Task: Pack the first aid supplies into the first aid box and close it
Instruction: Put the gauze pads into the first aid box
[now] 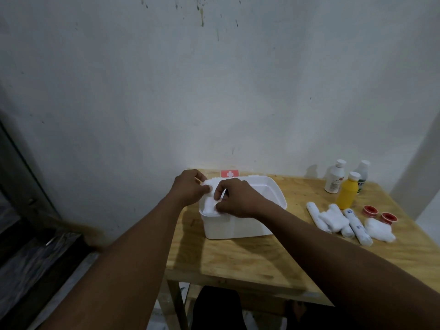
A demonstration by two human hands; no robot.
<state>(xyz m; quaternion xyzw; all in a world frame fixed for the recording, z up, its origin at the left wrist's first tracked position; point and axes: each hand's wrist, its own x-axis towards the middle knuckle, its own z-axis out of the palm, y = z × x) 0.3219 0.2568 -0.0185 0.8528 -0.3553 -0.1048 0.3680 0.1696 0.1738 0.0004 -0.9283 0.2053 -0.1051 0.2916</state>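
Both hands work at the left end of the open box [238,225], which sits on the table [238,263] near the wall. Its red-cross lid [229,173] lies behind it at the far side. The left hand [188,186] and right hand [234,198] each pinch a piece of white gauze [209,206] with curled fingers, holding it at the box's left rim, apparently tucking it inside.

Packing looks barely begun. Three bottles [348,191], bandage rolls [342,217], two red tapes [370,210] and cotton [379,231] wait on the table to the right, well apart from the box.

The next move likely calls for pressing the gauze down against the left wall and letting go. The right hand could then reach right for the rolls, leaving room for the upright bottles.
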